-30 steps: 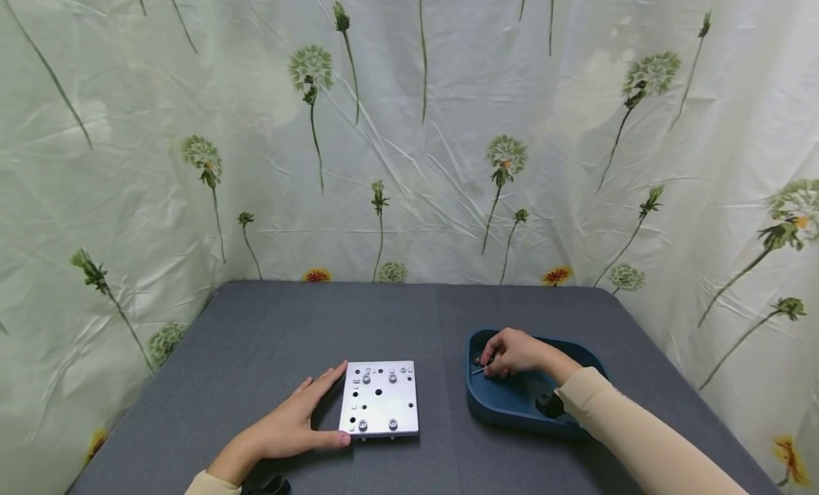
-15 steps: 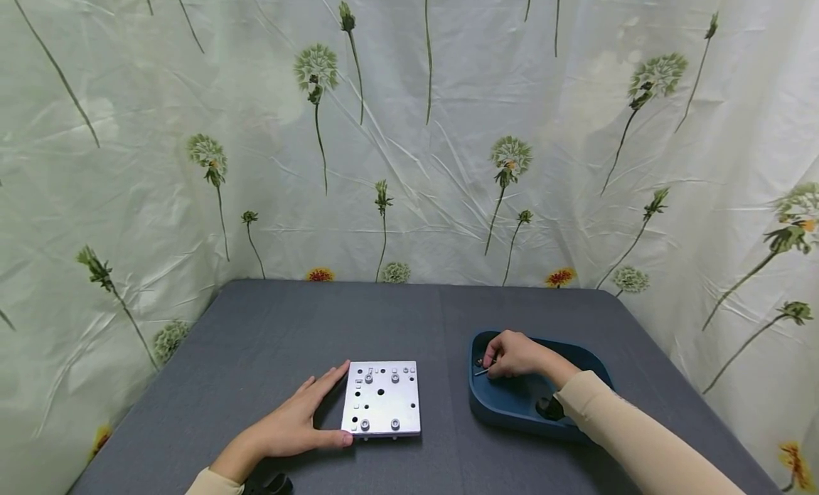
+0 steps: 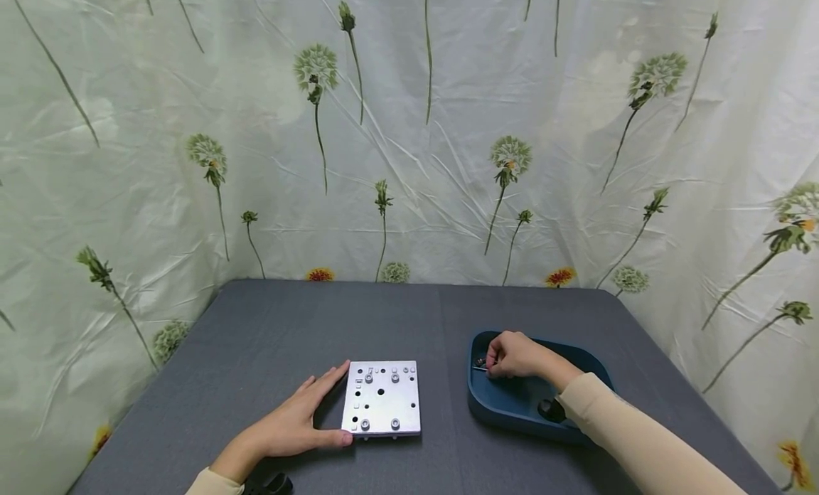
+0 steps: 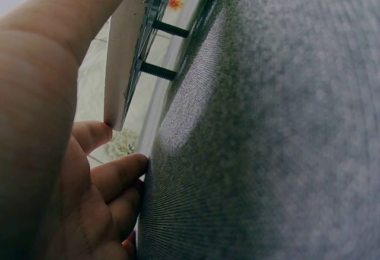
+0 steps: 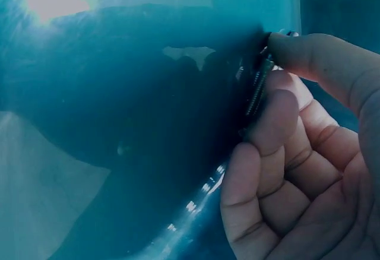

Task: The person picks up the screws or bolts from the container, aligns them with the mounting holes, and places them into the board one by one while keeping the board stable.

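Plate (image 3: 384, 407) stands left of the tray (image 3: 505, 414), my left hand (image 3: 291, 425) spread against its edge. Inside the tray, my right hand (image 3: 520, 357) pinches a screw (image 5: 257, 91); too slack a pinch and it could slip away.

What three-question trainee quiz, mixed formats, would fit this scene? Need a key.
1. Which hand touches the metal plate?

2. True or false: threaded screws stick out from the plate's underside.

3. The right hand's fingers are: A) spread over the plate; B) in the blue tray; C) resting on the left hand.

Key: 1. The left hand. 2. True. 3. B.
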A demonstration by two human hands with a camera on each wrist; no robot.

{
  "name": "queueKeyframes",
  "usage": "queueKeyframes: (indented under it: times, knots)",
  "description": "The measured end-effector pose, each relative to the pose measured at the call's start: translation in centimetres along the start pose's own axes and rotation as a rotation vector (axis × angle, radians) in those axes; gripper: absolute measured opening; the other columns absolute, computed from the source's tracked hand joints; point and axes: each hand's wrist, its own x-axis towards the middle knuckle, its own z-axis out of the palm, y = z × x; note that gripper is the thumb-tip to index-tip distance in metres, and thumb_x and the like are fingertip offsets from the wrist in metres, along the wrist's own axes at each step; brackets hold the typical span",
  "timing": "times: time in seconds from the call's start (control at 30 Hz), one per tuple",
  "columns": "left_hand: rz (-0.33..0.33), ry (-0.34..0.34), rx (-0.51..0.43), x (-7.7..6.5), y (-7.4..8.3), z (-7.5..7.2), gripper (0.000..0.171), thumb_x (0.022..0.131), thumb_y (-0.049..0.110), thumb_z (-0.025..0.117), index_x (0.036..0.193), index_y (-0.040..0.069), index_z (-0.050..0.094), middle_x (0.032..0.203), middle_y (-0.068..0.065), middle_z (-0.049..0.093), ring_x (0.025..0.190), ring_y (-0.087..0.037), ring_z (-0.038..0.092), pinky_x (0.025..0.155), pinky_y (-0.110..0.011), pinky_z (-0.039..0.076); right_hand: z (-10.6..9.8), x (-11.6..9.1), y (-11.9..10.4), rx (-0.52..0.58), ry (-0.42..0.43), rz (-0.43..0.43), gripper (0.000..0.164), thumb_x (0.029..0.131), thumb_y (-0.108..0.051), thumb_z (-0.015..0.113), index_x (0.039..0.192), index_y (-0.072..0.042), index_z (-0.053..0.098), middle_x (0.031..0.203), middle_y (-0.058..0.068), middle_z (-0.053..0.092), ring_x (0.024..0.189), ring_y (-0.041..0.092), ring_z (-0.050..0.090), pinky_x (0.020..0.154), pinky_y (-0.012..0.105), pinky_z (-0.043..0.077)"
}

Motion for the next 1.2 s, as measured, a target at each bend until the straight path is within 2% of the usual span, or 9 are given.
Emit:
queueKeyframes:
  times: [0.17,0.6,0.83,1.03,1.2]
  knots:
    - [-0.004,0.000,0.000,0.0,0.0,0.0,0.116,0.085,0.056,0.087,0.173,0.017,0.023,0.177,-0.016,0.031,0.162,-0.051,0.028,0.130,-0.077,0.013,-0.1,-0.2,-0.1,-0.005,0.002,0.030,0.014,0.090,-0.009,0.083,0.083,-0.008,0.071,0.073,-0.002,0.066,0.064,0.009,0.059,0.059,0.024,0.051]
    - [-0.031,0.003,-0.022,0.1,-0.2,0.4,0.116,0.083,0.059,0.088,0.173,0.017,0.026,0.177,-0.014,0.031,0.163,-0.048,0.027,0.131,-0.076,0.010,-0.1,-0.3,0.0,-0.027,0.018,-0.016,0.013,0.089,-0.008,0.076,0.077,-0.010,0.070,0.066,-0.004,0.065,0.062,0.009,0.058,0.058,0.023,0.048]
    - [-0.042,-0.002,-0.025,0.0,0.0,0.3,0.116,0.083,0.059,0.087,0.173,0.018,0.026,0.177,-0.015,0.031,0.163,-0.050,0.026,0.130,-0.077,0.010,-0.4,-0.5,0.2,0.034,0.030,-0.018,0.010,0.090,-0.007,0.076,0.081,-0.009,0.072,0.068,0.000,0.071,0.062,0.010,0.063,0.059,0.024,0.054]
    - [-0.067,-0.002,-0.028,0.1,0.0,0.3,0.117,0.083,0.061,0.087,0.173,0.019,0.026,0.177,-0.014,0.030,0.163,-0.049,0.025,0.130,-0.077,0.010,-0.9,-0.8,0.4,0.103,0.046,-0.021,0.006,0.091,-0.007,0.075,0.086,-0.007,0.073,0.072,0.001,0.073,0.064,0.013,0.066,0.063,0.028,0.058]
    - [-0.061,0.001,-0.023,0.1,0.0,0.3,0.117,0.083,0.060,0.087,0.173,0.019,0.026,0.177,-0.014,0.030,0.163,-0.050,0.025,0.129,-0.078,0.011,-1.5,-1.1,0.7,0.159,0.057,-0.023,0.005,0.092,-0.007,0.075,0.090,-0.004,0.072,0.074,0.003,0.074,0.067,0.017,0.068,0.068,0.030,0.060]
